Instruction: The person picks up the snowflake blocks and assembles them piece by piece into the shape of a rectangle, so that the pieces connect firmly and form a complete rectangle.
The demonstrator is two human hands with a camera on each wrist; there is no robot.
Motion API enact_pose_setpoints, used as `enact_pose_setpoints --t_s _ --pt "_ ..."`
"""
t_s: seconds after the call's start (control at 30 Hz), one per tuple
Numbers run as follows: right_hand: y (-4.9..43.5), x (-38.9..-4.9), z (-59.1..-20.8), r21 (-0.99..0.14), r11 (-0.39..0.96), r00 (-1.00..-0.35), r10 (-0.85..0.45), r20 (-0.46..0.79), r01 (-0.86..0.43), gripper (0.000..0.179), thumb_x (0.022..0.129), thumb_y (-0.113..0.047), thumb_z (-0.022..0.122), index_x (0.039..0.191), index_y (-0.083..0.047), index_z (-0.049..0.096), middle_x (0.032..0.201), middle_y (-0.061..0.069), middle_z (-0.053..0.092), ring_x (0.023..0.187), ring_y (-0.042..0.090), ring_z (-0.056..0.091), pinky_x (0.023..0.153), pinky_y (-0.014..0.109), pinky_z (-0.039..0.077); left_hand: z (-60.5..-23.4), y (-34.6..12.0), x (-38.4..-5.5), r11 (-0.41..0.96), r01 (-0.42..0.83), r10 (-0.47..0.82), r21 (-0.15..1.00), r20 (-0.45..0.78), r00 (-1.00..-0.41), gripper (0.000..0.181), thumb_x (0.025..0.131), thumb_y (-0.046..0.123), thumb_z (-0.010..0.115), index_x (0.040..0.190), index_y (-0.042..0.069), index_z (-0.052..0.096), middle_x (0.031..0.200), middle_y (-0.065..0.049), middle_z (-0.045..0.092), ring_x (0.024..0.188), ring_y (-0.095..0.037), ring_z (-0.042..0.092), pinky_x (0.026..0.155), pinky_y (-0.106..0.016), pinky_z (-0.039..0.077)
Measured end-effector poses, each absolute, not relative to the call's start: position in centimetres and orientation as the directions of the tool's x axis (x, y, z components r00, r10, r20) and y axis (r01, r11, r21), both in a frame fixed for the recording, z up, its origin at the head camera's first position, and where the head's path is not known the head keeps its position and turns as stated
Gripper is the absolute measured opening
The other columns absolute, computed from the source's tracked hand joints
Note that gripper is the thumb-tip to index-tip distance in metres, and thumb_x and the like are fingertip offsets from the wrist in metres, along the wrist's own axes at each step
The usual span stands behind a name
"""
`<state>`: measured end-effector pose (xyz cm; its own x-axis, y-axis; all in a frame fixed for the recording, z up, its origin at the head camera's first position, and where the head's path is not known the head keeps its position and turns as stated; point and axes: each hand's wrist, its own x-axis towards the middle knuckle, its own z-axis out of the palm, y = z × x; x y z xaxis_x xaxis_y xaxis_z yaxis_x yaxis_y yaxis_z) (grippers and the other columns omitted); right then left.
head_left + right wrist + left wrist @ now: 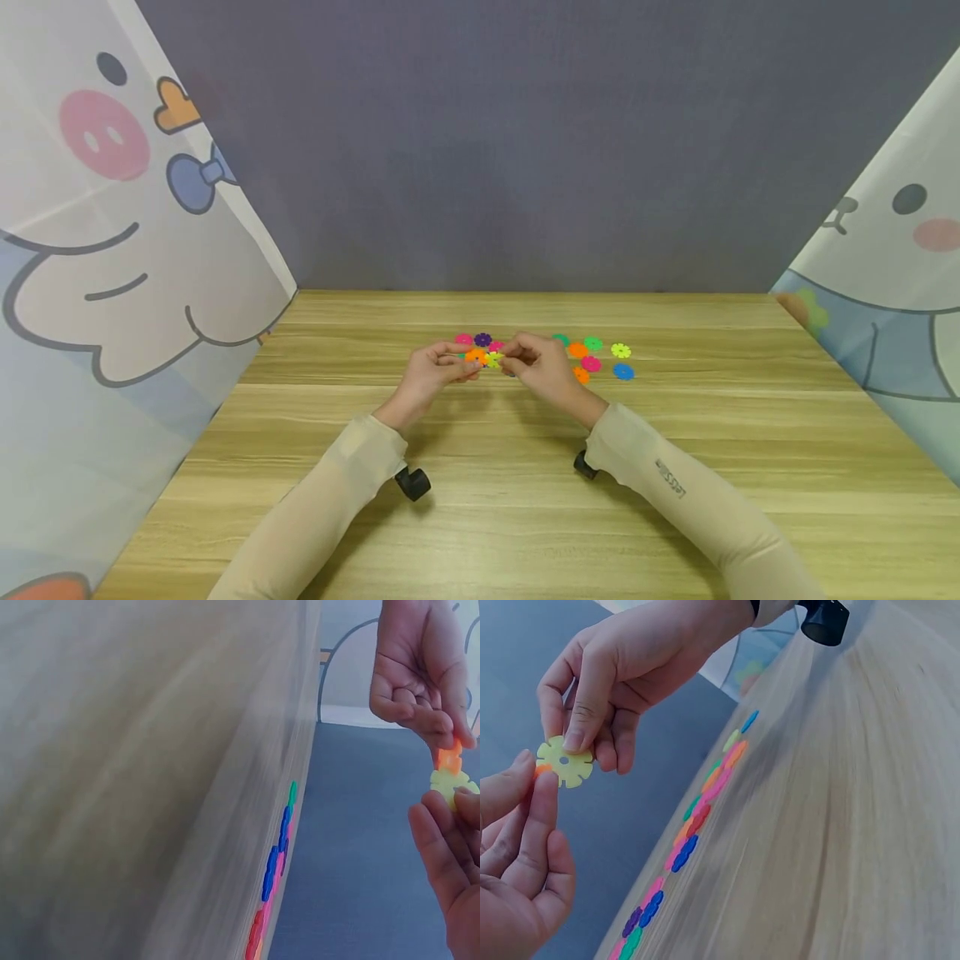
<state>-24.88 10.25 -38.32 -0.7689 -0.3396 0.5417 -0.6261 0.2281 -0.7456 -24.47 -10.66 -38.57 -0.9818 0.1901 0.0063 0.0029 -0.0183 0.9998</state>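
My left hand (pixel 426 377) pinches an orange notched snowflake disc (pixel 476 356) between thumb and fingers. Opposite it, my right hand (pixel 551 368) pinches a yellow-green snowflake disc (pixel 575 769) by its edge, thumb against the face. The two discs meet edge to edge, held above the table. In the right wrist view, the orange disc (pixel 450 759) stands nearly edge-on over the yellow one, and fingers cover much of both. Behind and below the hands, loose discs lie on the table, among them a purple disc (pixel 483 340) and a pink disc (pixel 464 340).
Right of my right hand lie several more discs, including a blue disc (pixel 623 372), a yellow disc (pixel 621 351) and a green disc (pixel 593 343). The wooden table (pixel 495 517) ends at a grey back panel (pixel 480 150). Printed cartoon curtains (pixel 45 333) flank both sides.
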Motion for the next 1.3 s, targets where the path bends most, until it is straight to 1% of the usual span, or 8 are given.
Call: enact_pose_setpoints --t_s 0.2,0.37,0.5,0.7,0.87,1.07,1.2,1.3 --pt "10.3 -24.5 -38.3 -0.704 0.227 -0.733 -0.331 0.594 -0.673 0.009 0.087 0.01 0.07 0.09 0.001 0.071 0.081 0.016 0.072 0.067 0.022 0.07 0.06 0.027 0.058 -38.3 -10.5 -24.1 -0.055 -0.003 0.205 0.999 0.008 -0.979 0.028 0.093 -0.006 0.064 0.121 -0.011 0.059 0.088 -0.008 0.075 0.076 -0.011 0.071 0.091 -0.05 0.053" --pt "10.4 -24.3 -38.4 -0.677 0.225 -0.71 -0.316 0.629 -0.701 0.009 0.087 0.01 0.07 0.091 0.002 0.072 0.082 0.014 0.073 0.067 0.029 0.07 0.06 0.027 0.057 -38.1 -10.2 -23.7 -0.094 -0.006 0.191 0.996 0.012 -0.981 0.027 0.093 -0.009 0.063 0.119 -0.014 0.058 0.09 -0.013 0.075 0.075 -0.011 0.071 0.084 -0.038 0.058" --pt "10.5 -24.1 -38.4 -0.697 0.222 -0.728 -0.295 0.618 -0.682 0.009 0.088 0.01 0.069 0.092 0.003 0.072 0.084 0.014 0.073 0.069 0.033 0.07 0.062 0.029 0.058 -38.2 -9.8 -23.6 -0.125 -0.022 0.173 0.992 0.0 -0.985 0.028 0.092 -0.012 0.062 0.119 -0.015 0.057 0.091 -0.017 0.074 0.072 -0.011 0.071 0.079 -0.031 0.059" --pt "10.2 -24.0 -38.2 -0.733 0.255 -0.775 -0.249 0.58 -0.63 0.009 0.087 0.013 0.069 0.092 0.006 0.072 0.084 0.017 0.073 0.071 0.031 0.071 0.063 0.038 0.06 -38.5 -9.4 -23.7 -0.154 -0.037 0.156 0.987 -0.013 -0.988 0.029 0.092 -0.013 0.062 0.12 -0.015 0.057 0.09 -0.017 0.074 0.07 -0.011 0.071 0.077 -0.029 0.059" --pt "9.6 -23.9 -37.8 -0.717 0.277 -0.769 -0.246 0.59 -0.639 0.009 0.085 0.019 0.066 0.09 0.012 0.07 0.081 0.023 0.071 0.068 0.037 0.07 0.06 0.042 0.059 -38.7 -9.4 -23.9 -0.162 -0.046 0.147 0.986 -0.022 -0.989 0.029 0.092 -0.012 0.061 0.121 -0.015 0.056 0.09 -0.016 0.074 0.071 -0.011 0.071 0.077 -0.029 0.058" --pt "9.3 -24.7 -38.0 -0.716 0.255 -0.76 -0.243 0.603 -0.65 0.013 0.09 0.014 0.063 0.094 0.007 0.073 0.082 0.019 0.072 0.07 0.033 0.071 0.06 0.032 0.059 -38.3 -9.5 -24.2 -0.166 -0.046 0.124 0.985 -0.026 -0.992 0.033 0.093 -0.01 0.061 0.125 -0.015 0.054 0.089 -0.01 0.074 0.071 -0.011 0.07 0.082 -0.034 0.058" --pt "9.4 -25.2 -38.3 -0.723 0.245 -0.762 -0.274 0.587 -0.646 0.011 0.091 0.009 0.066 0.096 0.002 0.074 0.083 0.014 0.073 0.07 0.031 0.071 0.06 0.032 0.059 -38.1 -10.0 -24.3 -0.147 -0.04 0.139 0.988 -0.02 -0.99 0.033 0.092 -0.011 0.062 0.124 -0.015 0.054 0.089 -0.012 0.074 0.071 -0.012 0.071 0.078 -0.031 0.059" --pt "9.3 -25.2 -38.3 -0.717 0.271 -0.765 -0.297 0.572 -0.642 0.01 0.089 0.007 0.069 0.095 0.002 0.074 0.082 0.012 0.074 0.069 0.027 0.071 0.058 0.029 0.058 -38.3 -10.5 -24.4 -0.129 -0.04 0.173 0.991 -0.017 -0.985 0.029 0.093 -0.011 0.06 0.122 -0.013 0.054 0.092 -0.015 0.074 0.074 -0.013 0.071 0.079 -0.032 0.059"
